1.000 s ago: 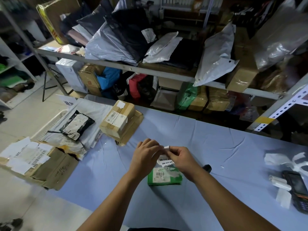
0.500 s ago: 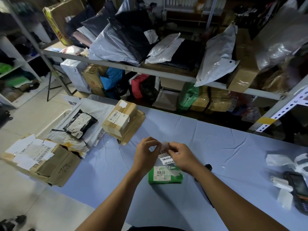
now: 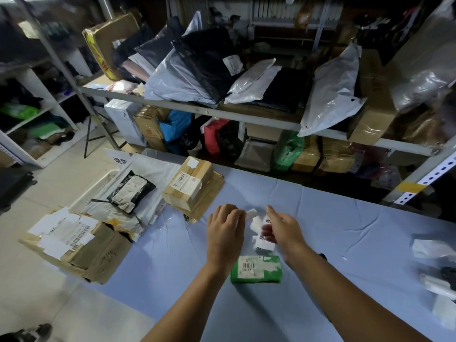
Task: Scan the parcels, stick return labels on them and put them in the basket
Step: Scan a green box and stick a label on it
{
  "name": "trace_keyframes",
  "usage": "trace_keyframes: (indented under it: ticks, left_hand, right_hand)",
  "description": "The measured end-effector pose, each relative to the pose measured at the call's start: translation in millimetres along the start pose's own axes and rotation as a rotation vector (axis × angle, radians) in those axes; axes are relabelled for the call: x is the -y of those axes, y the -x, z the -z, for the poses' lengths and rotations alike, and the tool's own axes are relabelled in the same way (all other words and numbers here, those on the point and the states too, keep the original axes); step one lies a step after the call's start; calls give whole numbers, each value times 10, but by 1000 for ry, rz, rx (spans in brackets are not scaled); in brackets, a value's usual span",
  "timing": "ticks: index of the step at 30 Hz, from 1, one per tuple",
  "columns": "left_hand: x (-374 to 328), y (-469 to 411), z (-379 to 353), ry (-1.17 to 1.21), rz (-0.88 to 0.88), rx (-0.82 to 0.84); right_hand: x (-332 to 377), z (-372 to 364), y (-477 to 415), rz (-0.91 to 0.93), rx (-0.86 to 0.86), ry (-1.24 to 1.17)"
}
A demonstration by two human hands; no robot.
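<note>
A small green parcel (image 3: 256,269) with a white barcode label lies on the blue table (image 3: 345,243) just below my hands. My left hand (image 3: 225,229) pinches a strip of white backing paper (image 3: 251,214) at its fingertips. My right hand (image 3: 283,230) holds the white return label (image 3: 264,243), which hangs above the green parcel's far edge. The two hands are a little apart, with the paper stretched between them.
Two stacked cardboard boxes (image 3: 191,187) sit at the table's left end. Left of the table a white basket (image 3: 98,186) holds grey and black mailers (image 3: 130,190); a torn cardboard box (image 3: 79,245) lies nearer. Paper scraps and a dark scanner (image 3: 447,272) are at the right edge.
My hands have drawn apart, peeling the backing strip away from the label. The camera has shifted so the scene sits slightly further right.
</note>
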State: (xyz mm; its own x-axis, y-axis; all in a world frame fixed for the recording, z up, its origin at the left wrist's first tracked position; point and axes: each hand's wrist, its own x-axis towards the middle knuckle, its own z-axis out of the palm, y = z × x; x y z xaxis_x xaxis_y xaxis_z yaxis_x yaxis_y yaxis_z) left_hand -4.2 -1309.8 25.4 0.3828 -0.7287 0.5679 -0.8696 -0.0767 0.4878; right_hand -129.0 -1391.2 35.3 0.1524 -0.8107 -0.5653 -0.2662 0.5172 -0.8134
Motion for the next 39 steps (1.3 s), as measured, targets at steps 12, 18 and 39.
trace_keyframes:
  ticks: [12,18,39]
  left_hand:
    - [129,290,78,311,119,347]
    - [116,349,19,994,793,440]
    - [143,967,-682,94,286,631]
  right_hand:
    - [-134,111,159,142,105,-159]
    - [-353,221,208,168,169,-36]
    - [-1210,-8,-138,248,-127,720]
